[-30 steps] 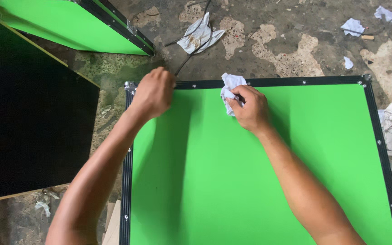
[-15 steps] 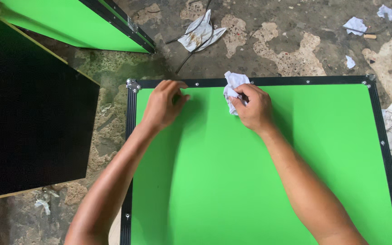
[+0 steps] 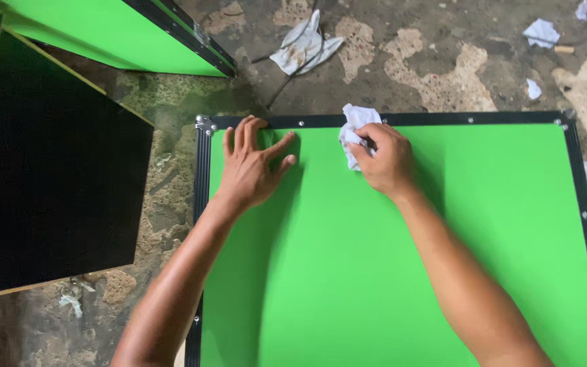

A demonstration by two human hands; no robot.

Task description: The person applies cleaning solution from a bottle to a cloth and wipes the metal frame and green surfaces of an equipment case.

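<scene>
A person's right hand (image 3: 387,160) grips a crumpled white cloth (image 3: 354,129) against a bright green panel (image 3: 402,272) near its far black rim, while the left hand (image 3: 251,166) lies open, fingers spread flat on the panel close to its metal corner piece (image 3: 204,124). Scraps of paper (image 3: 304,44) litter the stained concrete floor (image 3: 429,75) beyond
</scene>
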